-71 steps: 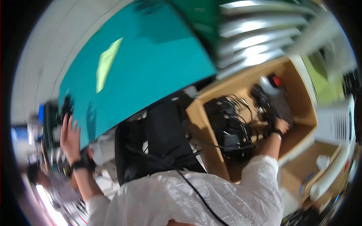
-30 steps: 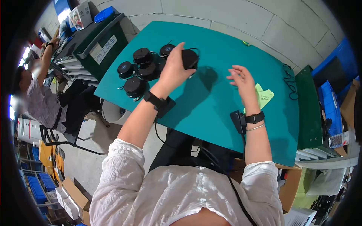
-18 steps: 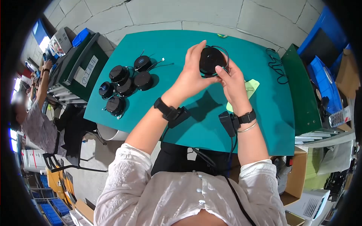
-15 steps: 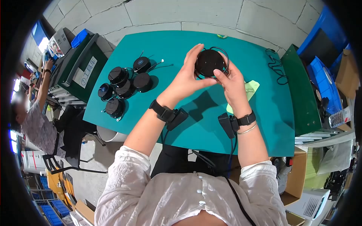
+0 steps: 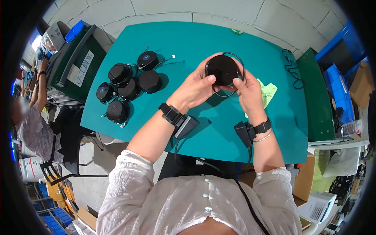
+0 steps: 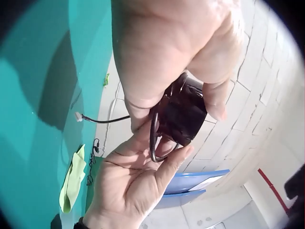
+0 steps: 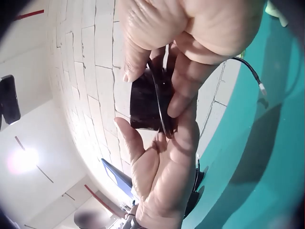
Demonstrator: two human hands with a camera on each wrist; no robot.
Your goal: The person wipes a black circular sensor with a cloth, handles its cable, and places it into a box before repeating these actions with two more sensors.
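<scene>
Both hands hold a black puck-shaped device [image 5: 222, 70] above the table, its flat glossy face turned up. My left hand [image 5: 197, 88] grips its left side, the thumb lying on the edge of the face. From the right, my right hand [image 5: 250, 94] holds the other side, thumb near the lower rim. A black cable [image 7: 159, 95] loops round the device and runs along the right-hand fingers. The cable's loose end carries a small white connector [image 6: 79, 116]. In the wrist views the fingers cover part of the device's side.
Several similar black devices [image 5: 149, 81] with cables stand grouped on the left of the green table [image 5: 188, 43]. A light green paper [image 5: 268, 94] lies beside the right wrist. A coiled black cable [image 5: 291, 70] is at the right edge. A cardboard box [image 5: 304, 180] stands below right.
The right hand was in the cardboard box, then came over the table. The left hand brought the device from near the group; the right hand joined it. Lately the left thumb has moved onto the face.
</scene>
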